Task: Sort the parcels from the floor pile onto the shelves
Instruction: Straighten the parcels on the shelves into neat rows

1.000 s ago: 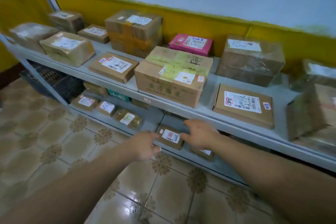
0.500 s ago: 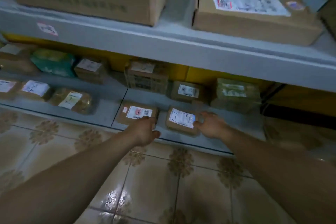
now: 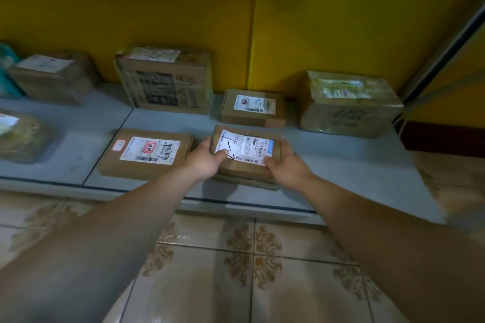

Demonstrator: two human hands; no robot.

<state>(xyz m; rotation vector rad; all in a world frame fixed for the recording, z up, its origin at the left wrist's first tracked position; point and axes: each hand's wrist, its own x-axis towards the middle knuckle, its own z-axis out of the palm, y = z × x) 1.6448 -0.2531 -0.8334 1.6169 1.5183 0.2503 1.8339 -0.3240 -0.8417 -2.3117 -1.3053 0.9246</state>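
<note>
A small brown parcel (image 3: 245,165) with a white label lies near the front of the low grey shelf (image 3: 341,165). It seems to rest on a second flat parcel, whose edge shows beneath it. My left hand (image 3: 206,161) grips its left side, thumb on the label. My right hand (image 3: 287,165) grips its right side, thumb on the top. A flat brown parcel (image 3: 147,153) with a white label lies just left of it.
Behind stand a small labelled box (image 3: 253,107), a taller printed box (image 3: 165,78) and a taped bundle (image 3: 349,103). More parcels (image 3: 52,77) sit far left. The yellow wall (image 3: 236,8) backs the shelf. Patterned floor tiles (image 3: 236,257) lie in front.
The view has dropped from the upper shelf to the low one and come closer. Both hands have moved onto the small parcel and taken hold of its sides.
</note>
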